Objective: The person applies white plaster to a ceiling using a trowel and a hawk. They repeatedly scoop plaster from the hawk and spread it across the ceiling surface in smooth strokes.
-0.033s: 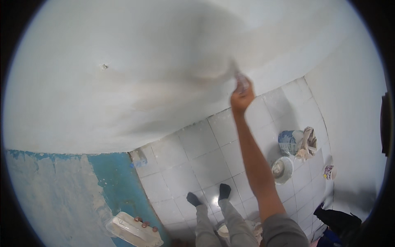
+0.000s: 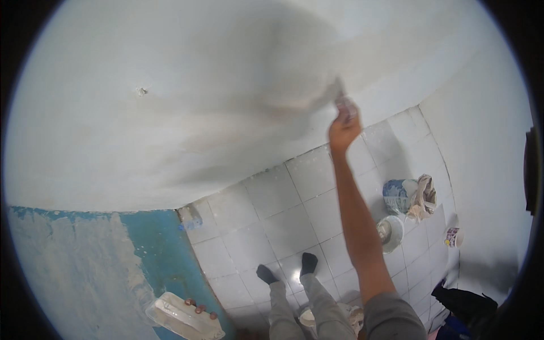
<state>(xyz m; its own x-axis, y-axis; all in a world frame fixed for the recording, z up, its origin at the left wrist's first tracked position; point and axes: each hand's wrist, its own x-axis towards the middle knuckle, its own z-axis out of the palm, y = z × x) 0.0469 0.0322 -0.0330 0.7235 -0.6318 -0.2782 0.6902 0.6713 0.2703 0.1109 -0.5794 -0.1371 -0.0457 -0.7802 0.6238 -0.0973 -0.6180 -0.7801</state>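
Observation:
My right hand (image 2: 345, 127), arm stretched out ahead, is closed round the handle of a putty knife (image 2: 340, 90). The knife is smeared by motion, and its thin blade points up at the white wall (image 2: 238, 68); whether it touches cannot be made out. At the lower left, the fingertips of my left hand (image 2: 199, 309) curl over the edge of a pale, putty-smeared tray-like board (image 2: 181, 317) with rounded corners. The rest of that hand is hidden beneath it. Grey and brownish damp-looking patches mark the wall near the knife.
Below the wall runs a grey tiled floor (image 2: 272, 198). A blue-and-white bucket (image 2: 398, 194) with a crumpled bag, a bowl of white paste (image 2: 394, 235) and a patterned cup (image 2: 453, 237) stand to the right. A partly coated blue wall (image 2: 153, 243) is at left; dark cloth (image 2: 467, 303) lies lower right.
My right hand has moved a little to the right with the putty knife. The left hand and the board have stayed put.

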